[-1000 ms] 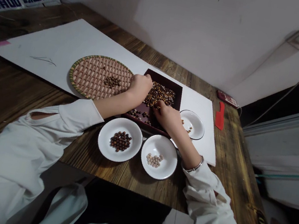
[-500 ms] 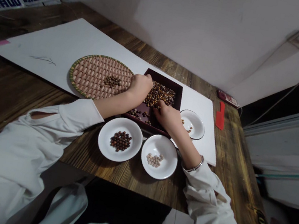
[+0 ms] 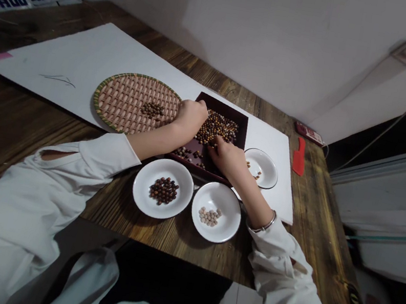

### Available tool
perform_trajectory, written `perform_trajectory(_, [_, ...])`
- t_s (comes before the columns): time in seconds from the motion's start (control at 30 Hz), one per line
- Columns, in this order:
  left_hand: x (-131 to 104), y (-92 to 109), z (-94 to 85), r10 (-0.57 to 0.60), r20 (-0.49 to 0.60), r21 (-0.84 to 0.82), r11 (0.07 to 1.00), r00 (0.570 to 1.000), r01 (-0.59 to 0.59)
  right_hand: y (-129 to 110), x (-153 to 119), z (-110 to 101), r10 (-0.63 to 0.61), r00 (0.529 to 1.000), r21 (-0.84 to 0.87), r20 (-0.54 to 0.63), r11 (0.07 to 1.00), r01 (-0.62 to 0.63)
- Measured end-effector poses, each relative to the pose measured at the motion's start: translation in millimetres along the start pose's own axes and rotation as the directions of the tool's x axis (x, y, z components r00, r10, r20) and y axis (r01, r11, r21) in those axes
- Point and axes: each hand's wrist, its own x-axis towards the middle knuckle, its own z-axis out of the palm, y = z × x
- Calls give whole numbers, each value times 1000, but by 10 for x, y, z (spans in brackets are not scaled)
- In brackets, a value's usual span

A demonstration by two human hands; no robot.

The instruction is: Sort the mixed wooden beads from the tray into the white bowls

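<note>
A dark maroon box (image 3: 227, 105) holds many small mixed round beads (image 3: 220, 126), heaped toward its far side with looser ones nearer me. My left hand (image 3: 192, 118) is curled closed over the box's left side; its fingertips are hidden. Inside the box, my right hand (image 3: 228, 157) is closed with fingertips down at the near edge of the heap, and what they pinch is too small to make out. Left of the box, a round woven tray (image 3: 124, 100) carries a small pile of brownish beads (image 3: 152, 109).
Near the table edge stand a white bowl (image 3: 142, 199) with dark beads and another white bowl (image 3: 213, 232) with pale beads. A third bowl (image 3: 270, 171) with a few orange-brown beads is partly behind my right hand. A red knife-shaped piece (image 3: 299, 157) lies right of the white board (image 3: 74, 58).
Both hands stay in nearly the same places at the box. The whole view has shifted very slightly.
</note>
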Motion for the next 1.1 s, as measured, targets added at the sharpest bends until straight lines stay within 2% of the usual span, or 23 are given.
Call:
perform_trajectory(0.2, [1,0,8,-8,-11,-12,1000,1000,8,-5,0,-4,-2,1000,5,-9,1000,2])
perform_trajectory(0.43, [1,0,-6,41,-2,87,995,999,-40,1,5,8,-6,1000,-2,0,1000,6])
perform_trajectory(0.9, [9,-4,-1,5,19,-13,1000,1000,-5,12,3,21,-21,1000,11,-22,1000,21])
perform_trajectory(1.1, [-7,2,-21,19,12,35,999,1000,-19,14,3,19,-21,1000,7,-21,1000,21])
